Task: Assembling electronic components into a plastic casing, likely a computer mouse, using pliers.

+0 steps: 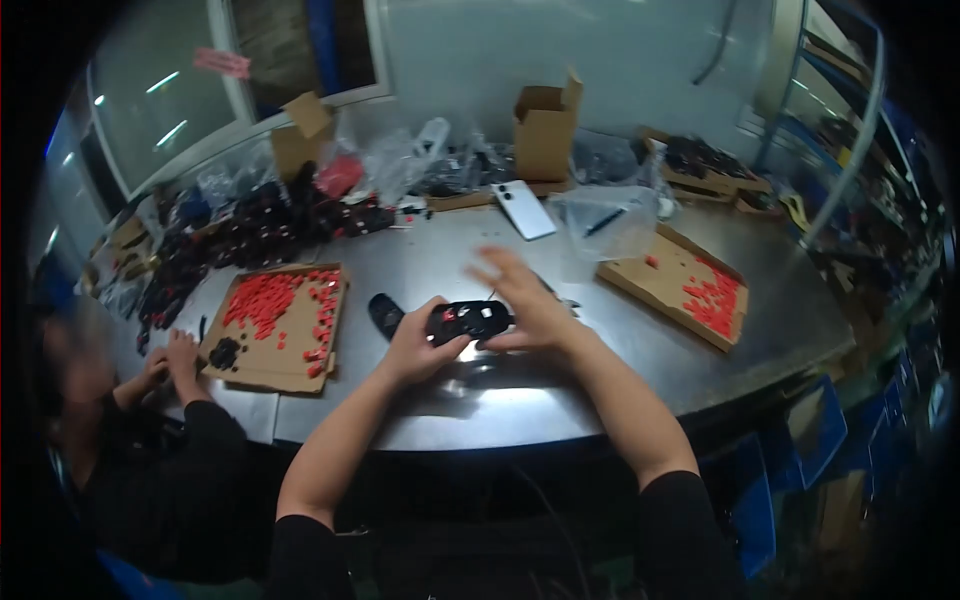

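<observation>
My left hand [415, 345] grips a black plastic housing [478, 318] by its left end, over the front middle of the metal table. Inside the housing, a red part and some pale bits show. My right hand [530, 310] is at the housing's right end, thumb close to its edge; the other fingers are raised, apart and blurred by motion. Whether the thumb touches the housing I cannot tell. Just left of my left hand lies another black shell [385, 314]. A small dark piece is partly hidden behind my right hand.
Cardboard trays with red parts stand left [262, 362] and right [640, 277]. A co-worker's hands [178, 358] rest by the left tray. Farther back are a white phone [525, 210], a clear plastic bag [610, 222], a cardboard box [543, 145] and a dark heap of parts [250, 235].
</observation>
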The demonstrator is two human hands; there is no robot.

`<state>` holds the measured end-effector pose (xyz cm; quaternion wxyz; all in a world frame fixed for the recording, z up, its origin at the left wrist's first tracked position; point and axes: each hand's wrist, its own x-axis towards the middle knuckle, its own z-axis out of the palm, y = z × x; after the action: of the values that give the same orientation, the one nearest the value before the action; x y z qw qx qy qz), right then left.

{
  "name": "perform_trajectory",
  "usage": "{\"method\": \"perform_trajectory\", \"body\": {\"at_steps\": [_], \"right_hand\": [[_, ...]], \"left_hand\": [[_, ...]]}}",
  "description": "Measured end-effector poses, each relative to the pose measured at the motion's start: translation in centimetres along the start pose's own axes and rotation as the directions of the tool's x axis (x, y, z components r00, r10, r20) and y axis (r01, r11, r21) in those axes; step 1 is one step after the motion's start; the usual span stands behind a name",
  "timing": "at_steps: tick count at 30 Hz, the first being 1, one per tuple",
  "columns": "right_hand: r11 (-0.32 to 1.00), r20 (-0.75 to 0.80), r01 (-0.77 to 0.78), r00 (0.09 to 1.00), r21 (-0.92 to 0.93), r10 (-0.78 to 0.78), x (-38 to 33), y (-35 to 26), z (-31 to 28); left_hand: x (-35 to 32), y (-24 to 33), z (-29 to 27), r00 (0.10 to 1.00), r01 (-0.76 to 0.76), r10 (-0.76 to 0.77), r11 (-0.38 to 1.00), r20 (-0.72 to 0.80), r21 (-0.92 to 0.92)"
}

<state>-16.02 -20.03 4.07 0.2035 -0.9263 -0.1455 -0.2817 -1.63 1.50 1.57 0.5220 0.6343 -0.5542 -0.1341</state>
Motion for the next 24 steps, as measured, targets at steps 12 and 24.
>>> {"method": "perform_trajectory", "body": {"at_steps": [12, 24], "right_hand": [[0.704, 0.131, -0.291, 0.953, 0.648, 0.274, -1.1, -3.1, 2.0], [0.584, 0.057, -0.306, 0.913, 0.751, 0.405, -1.3, -3.1, 2.8]], "left_hand": [[-0.1, 0.0, -0.3, 0.987, -0.058, 0.119, 0.894, 0.111, -0.443], [0.4, 2.0, -0.3, 0.998, -0.057, 0.055, 0.982, -0.014, -0.178]]}}
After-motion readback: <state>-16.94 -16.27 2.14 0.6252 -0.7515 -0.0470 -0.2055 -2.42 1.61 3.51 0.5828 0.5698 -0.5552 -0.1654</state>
